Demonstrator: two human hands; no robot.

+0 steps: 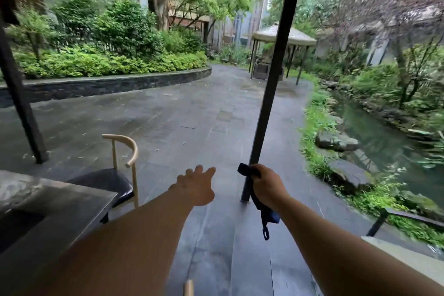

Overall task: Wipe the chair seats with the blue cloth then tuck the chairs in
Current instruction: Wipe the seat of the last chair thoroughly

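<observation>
Chairs come first, and only one whole chair [115,170] shows: it stands at the left, pale curved wooden back, dark padded seat, drawn up against the far end of a dark table [60,214] whose corner fills the lower left. Its seat sits partly under the table edge, so it looks tucked in, though whether it has been wiped cannot be told. At the bottom edge, near the middle, a pale wooden tip [188,288] pokes up; it may belong to a second chair, but too little shows to be sure.

Moving right, the left hand [197,187] reaches forward over the wet stone paving [168,113], fingers straight and spread, touching nothing. Beside it, the right hand [268,186] is curled around a dark blue cloth [260,206], which hangs down from the fist, with a small loop dangling below. A dark post [271,84] rises just behind that hand, and a second post [19,94] stands at the far left.

Farther right lie grass, rocks and a narrow stream [374,137].

As a judgement, the cloth is in hand but off any seat, so the person seems between chairs, with at least some wiping or tucking probably left.

Count: one clear chair, one table, one cloth, two hands, two posts.
</observation>
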